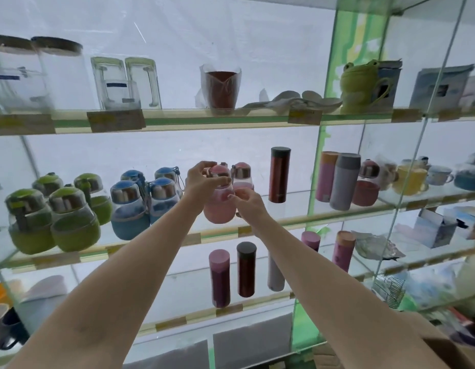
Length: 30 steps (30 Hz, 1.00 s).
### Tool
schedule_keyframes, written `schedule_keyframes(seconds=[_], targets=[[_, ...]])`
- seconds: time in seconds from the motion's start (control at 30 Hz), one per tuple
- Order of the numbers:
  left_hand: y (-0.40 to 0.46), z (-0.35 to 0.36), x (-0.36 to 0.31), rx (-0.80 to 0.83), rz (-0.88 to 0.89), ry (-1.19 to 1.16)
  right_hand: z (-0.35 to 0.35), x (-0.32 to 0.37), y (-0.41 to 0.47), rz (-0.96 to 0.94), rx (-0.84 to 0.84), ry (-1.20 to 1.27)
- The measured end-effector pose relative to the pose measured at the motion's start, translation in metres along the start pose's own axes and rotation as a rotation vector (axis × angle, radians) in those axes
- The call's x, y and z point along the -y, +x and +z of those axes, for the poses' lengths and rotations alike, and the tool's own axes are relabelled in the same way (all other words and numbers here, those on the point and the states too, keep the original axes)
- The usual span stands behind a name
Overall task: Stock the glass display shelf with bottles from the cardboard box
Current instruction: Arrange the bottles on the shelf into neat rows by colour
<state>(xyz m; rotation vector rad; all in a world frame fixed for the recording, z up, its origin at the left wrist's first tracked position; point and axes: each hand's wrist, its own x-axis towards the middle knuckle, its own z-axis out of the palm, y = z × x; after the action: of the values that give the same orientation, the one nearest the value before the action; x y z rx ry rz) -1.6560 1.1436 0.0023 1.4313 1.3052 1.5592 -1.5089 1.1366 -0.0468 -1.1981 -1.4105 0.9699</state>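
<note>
A round pink bottle (219,206) stands on the middle glass shelf (297,217), held between both my hands. My left hand (201,179) grips its lid and neck from the left. My right hand (247,199) pinches its side at the right. A second pink bottle (242,173) stands just behind. Blue bottles (130,209) and green bottles (52,219) line the same shelf to the left. The corner of a cardboard box (454,350) shows at the bottom right.
A tall red flask (279,174) stands right of my hands. Glass jars and a brown cup (221,87) fill the upper shelf. Slim flasks (246,270) stand on the lower shelf. A green glass divider (318,182) separates the right-hand bay of mugs and flasks.
</note>
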Motion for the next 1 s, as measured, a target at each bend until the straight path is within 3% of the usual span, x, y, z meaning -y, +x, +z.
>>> schedule_keyframes(seconds=[0.17, 0.33, 0.6, 0.83, 1.0], targets=[[0.019, -0.006, 0.033, 0.072, 0.044, 0.233, 0.012, -0.010, 0.029, 0.003, 0.060, -0.054], [0.034, -0.001, 0.042, 0.045, 0.113, 0.390, 0.010, -0.015, 0.050, 0.125, 0.058, 0.022], [0.027, 0.015, 0.067, -0.072, 0.161, 0.273, 0.009, -0.041, 0.056, 0.174, 0.019, 0.139], [0.033, 0.012, 0.071, -0.041, 0.204, 0.291, 0.015, -0.053, 0.065, 0.094, -0.091, 0.021], [0.028, 0.014, 0.068, -0.045, 0.196, 0.290, 0.010, -0.055, 0.062, 0.082, -0.016, 0.031]])
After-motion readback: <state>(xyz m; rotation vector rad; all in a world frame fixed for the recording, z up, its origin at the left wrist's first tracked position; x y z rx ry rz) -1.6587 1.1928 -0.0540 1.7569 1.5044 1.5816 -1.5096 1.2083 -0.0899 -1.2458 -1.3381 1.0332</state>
